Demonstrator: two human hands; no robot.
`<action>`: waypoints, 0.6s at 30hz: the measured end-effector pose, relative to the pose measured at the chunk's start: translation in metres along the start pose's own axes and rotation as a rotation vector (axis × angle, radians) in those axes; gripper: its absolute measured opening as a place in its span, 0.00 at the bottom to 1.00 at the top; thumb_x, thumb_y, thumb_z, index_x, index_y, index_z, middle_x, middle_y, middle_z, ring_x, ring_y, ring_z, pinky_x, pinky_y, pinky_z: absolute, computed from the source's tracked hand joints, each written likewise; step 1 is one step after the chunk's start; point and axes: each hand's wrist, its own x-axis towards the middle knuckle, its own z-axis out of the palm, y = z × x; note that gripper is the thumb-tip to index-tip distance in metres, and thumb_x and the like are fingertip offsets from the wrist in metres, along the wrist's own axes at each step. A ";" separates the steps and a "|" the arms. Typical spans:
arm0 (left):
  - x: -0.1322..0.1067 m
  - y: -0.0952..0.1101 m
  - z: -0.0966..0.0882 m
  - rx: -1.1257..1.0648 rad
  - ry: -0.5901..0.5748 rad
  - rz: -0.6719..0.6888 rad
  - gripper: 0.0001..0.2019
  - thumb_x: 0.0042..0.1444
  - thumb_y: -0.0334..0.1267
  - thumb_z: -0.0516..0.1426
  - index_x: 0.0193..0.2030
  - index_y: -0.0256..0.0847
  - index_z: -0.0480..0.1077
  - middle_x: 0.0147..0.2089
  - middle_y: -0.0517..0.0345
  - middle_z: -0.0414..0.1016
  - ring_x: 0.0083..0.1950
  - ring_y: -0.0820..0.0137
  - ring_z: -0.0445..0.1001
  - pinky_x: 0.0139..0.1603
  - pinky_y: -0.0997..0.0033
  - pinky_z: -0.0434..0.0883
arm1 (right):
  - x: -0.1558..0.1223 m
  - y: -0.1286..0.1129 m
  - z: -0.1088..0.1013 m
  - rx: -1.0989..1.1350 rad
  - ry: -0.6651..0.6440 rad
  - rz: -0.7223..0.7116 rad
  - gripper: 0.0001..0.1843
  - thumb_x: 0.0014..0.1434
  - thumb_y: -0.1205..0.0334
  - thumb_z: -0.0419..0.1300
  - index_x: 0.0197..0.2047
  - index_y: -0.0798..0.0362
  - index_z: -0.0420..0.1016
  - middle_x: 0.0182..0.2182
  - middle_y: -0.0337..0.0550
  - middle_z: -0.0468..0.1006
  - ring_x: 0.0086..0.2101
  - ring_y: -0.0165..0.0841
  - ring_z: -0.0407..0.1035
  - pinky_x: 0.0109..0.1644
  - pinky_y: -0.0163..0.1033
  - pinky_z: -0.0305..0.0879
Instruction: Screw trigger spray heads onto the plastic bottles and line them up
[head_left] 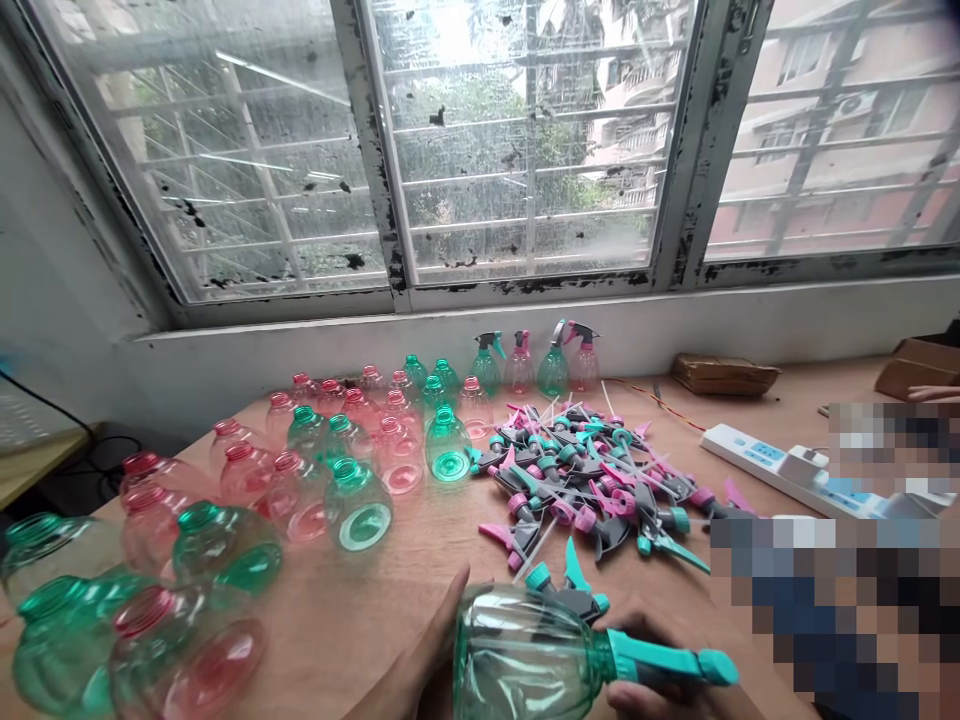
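My left hand is wrapped round the body of a clear green spray bottle lying on its side at the bottom edge. My right hand closes on the teal trigger spray head seated at that bottle's neck; its fingers are partly hidden beneath the head. Just beyond lies a heap of loose pink and teal trigger heads on the wooden table.
Several empty pink and green bottles crowd the table's left side. Assembled spray bottles stand by the wall under the window. A white power strip and a brown cardboard stack lie at the right.
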 end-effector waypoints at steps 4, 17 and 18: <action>-0.002 -0.001 -0.005 0.054 -0.003 0.003 0.47 0.56 0.50 0.67 0.76 0.69 0.44 0.84 0.68 0.38 0.84 0.48 0.36 0.81 0.39 0.36 | 0.000 -0.001 0.000 -0.119 0.031 0.008 0.14 0.53 0.53 0.74 0.43 0.41 0.81 0.32 0.32 0.81 0.33 0.37 0.74 0.39 0.34 0.67; -0.001 -0.006 -0.006 -0.002 -0.038 0.036 0.54 0.50 0.55 0.69 0.76 0.71 0.39 0.85 0.67 0.35 0.83 0.46 0.42 0.80 0.41 0.46 | 0.000 0.001 0.007 0.033 0.087 0.022 0.14 0.51 0.53 0.75 0.41 0.42 0.82 0.31 0.32 0.80 0.33 0.37 0.73 0.38 0.34 0.66; -0.001 -0.006 -0.006 -0.014 -0.033 0.029 0.53 0.51 0.54 0.69 0.76 0.71 0.40 0.85 0.68 0.34 0.83 0.46 0.42 0.80 0.42 0.50 | 0.000 0.000 0.008 0.042 0.107 0.020 0.14 0.50 0.52 0.75 0.41 0.43 0.82 0.30 0.32 0.79 0.33 0.37 0.72 0.37 0.34 0.66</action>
